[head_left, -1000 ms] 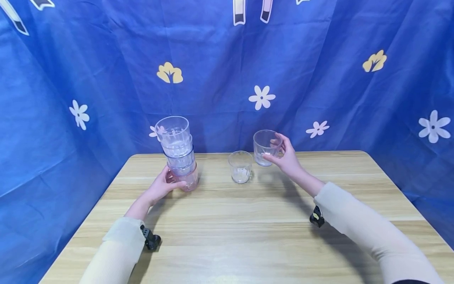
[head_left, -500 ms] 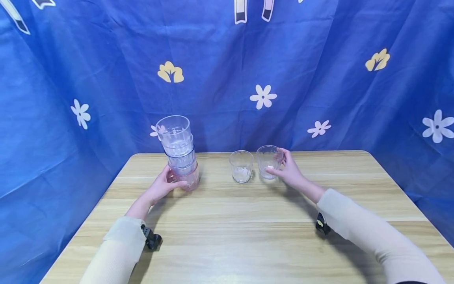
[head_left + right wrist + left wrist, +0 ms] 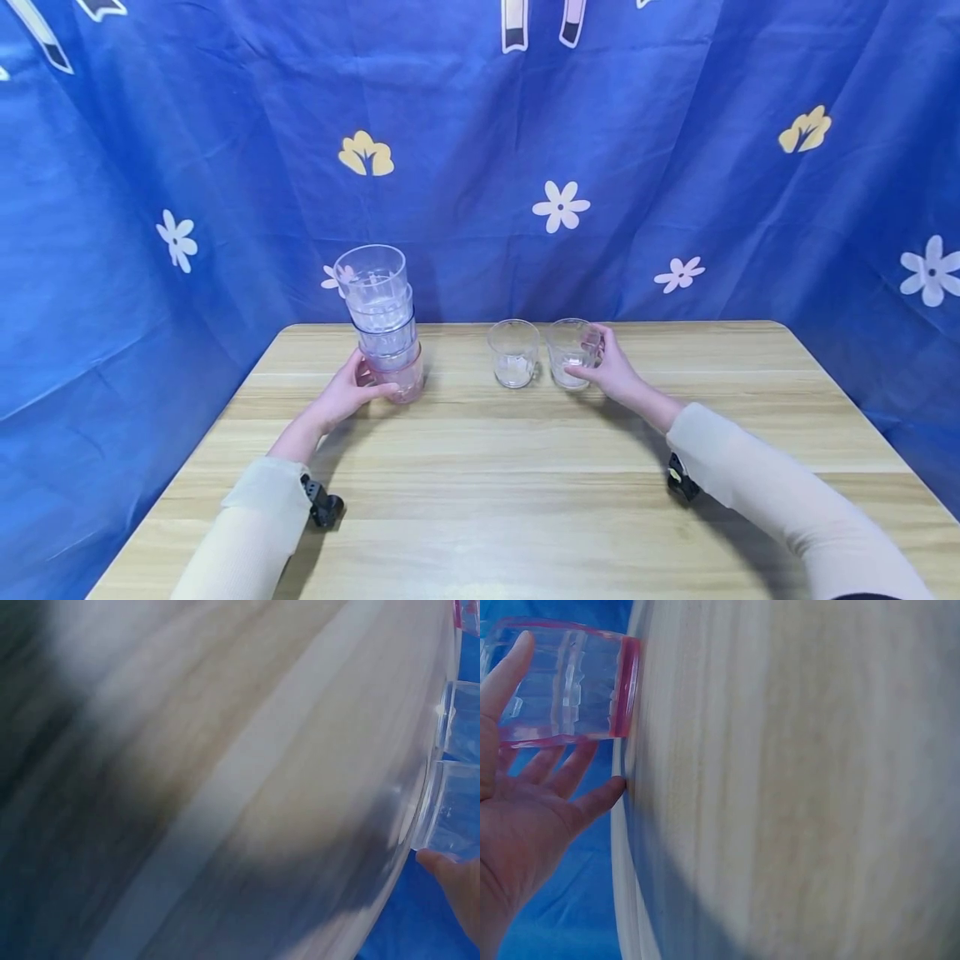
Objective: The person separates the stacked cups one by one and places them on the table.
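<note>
At the left of the head view, my left hand (image 3: 351, 395) holds the pink-tinted cup (image 3: 407, 379) at the bottom of a leaning stack. Thumb and fingers lie on opposite sides of that cup in the left wrist view. Nested above it are a blue-rimmed cup (image 3: 393, 340) and a clear cup (image 3: 372, 279) on top. My right hand (image 3: 617, 370) grips another clear cup (image 3: 567, 340) from its right side, its base down at the tabletop. Close beside it stands a second clear cup (image 3: 513, 354), upright. Most of the right hand is outside the right wrist view.
Everything stands near the back edge of a wooden table (image 3: 480, 475). A blue patterned curtain (image 3: 465, 167) hangs right behind and along both sides. Each sleeve carries a small black wrist camera (image 3: 324, 505).
My right hand has lowered its clear cup from above the table down beside the other clear cup. My left hand stays at the bottom of the stack.
</note>
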A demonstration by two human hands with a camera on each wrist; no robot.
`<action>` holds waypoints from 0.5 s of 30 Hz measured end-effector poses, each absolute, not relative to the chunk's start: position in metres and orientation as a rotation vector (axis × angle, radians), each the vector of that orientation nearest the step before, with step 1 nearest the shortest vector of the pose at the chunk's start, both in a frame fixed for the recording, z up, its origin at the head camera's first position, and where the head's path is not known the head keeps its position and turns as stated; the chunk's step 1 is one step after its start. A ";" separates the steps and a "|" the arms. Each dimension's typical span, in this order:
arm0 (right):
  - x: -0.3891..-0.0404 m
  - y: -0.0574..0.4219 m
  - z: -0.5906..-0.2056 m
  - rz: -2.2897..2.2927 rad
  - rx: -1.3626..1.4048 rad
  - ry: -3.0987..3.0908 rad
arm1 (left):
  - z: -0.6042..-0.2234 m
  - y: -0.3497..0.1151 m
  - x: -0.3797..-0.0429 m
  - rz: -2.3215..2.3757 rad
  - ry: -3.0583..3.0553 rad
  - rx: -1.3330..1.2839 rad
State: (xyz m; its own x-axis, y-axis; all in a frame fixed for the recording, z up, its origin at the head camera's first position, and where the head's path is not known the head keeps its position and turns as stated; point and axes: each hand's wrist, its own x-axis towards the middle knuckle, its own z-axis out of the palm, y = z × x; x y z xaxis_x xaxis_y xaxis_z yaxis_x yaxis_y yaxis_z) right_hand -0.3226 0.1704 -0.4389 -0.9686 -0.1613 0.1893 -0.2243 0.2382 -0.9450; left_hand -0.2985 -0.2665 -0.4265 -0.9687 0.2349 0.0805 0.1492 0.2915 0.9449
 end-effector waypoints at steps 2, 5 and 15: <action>-0.323 0.170 -0.440 1.860 0.375 -2.441 | -0.426 -0.266 -0.299 1.786 2.465 0.366; -0.325 0.169 -0.442 1.848 0.370 -2.456 | -0.427 -0.266 -0.300 1.786 2.464 0.364; -0.320 0.162 -0.435 1.883 0.381 -2.445 | -0.426 -0.267 -0.298 1.805 2.452 0.362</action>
